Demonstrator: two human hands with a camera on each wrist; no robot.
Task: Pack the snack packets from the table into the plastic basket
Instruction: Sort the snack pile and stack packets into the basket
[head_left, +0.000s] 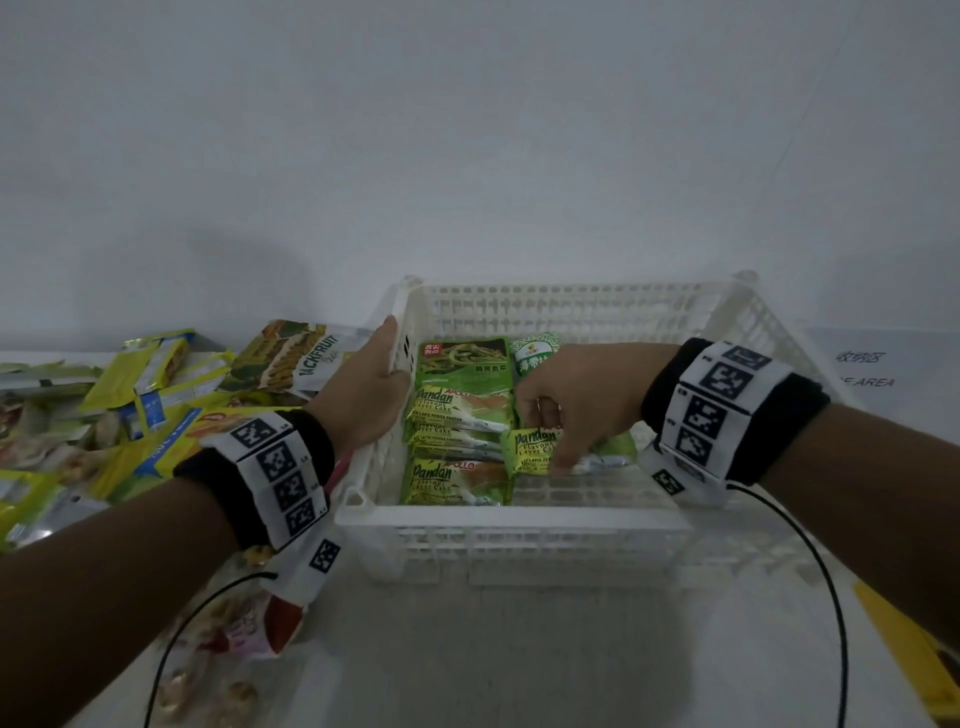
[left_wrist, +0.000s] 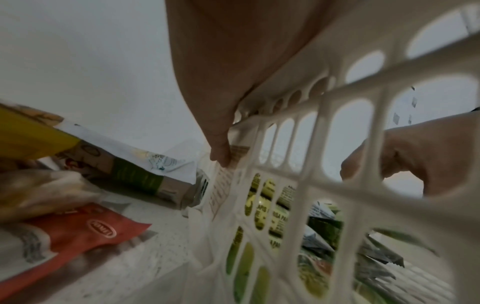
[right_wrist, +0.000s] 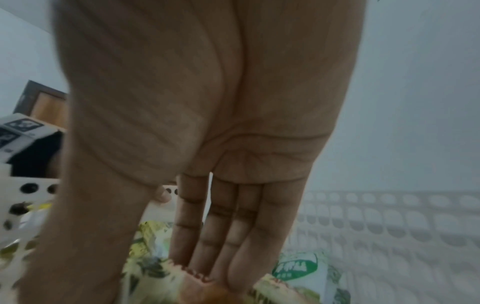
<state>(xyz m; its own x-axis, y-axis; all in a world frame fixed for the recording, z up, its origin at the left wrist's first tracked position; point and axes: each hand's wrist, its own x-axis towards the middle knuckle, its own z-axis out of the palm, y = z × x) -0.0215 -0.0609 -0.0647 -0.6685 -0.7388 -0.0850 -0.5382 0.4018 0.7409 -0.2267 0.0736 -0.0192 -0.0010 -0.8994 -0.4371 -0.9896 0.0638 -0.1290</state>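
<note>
Centre frame, a person's right hand (head_left: 582, 395) reaches into the plastic basket (head_left: 519, 519), its grip pinched on a pandan cake packet (head_left: 535, 449) lying long axis left to right, just beside the stacked row (head_left: 457, 441) at its left (bare basket floor shows just below it). The left hand (head_left: 363, 395) clasps the basket's left rim, nearer the unpacked packets (head_left: 156, 415) heaped on the tabletop (head_left: 519, 649) at left.

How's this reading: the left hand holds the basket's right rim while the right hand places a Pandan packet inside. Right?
No: the left hand holds the basket by its left rim, as the head view shows; the right hand does place a Pandan packet inside.
</note>
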